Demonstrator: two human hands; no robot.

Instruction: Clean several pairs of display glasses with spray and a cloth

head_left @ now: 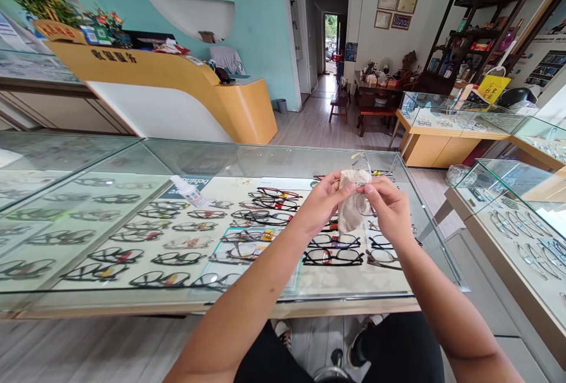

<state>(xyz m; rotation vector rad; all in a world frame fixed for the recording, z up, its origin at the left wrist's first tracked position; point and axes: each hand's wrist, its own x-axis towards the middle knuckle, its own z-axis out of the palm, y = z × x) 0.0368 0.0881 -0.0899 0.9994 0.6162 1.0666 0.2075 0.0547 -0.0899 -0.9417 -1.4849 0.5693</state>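
Observation:
Above the right part of the glass display case (230, 162), both my hands meet at a pair of eyeglasses (365, 205) held on end. My left hand (325, 200) is closed on a pale cleaning cloth (351, 215), which hangs down beside the lenses. With thumb and fingers pinched, my right hand (389, 206) grips the glasses near the middle of the frame. One lens shows above the fingers, the other below. A small white bottle (188, 190) lies tilted on the glass top to the left of my hands.
Inside the case are rows of eyeglasses (179, 258). More glass cases (508, 206) stand on the right. Across the floor are a yellow counter (252, 109), a wooden table (375, 87) and a dark shelf (473, 32). My legs (398, 347) are under the case's front edge.

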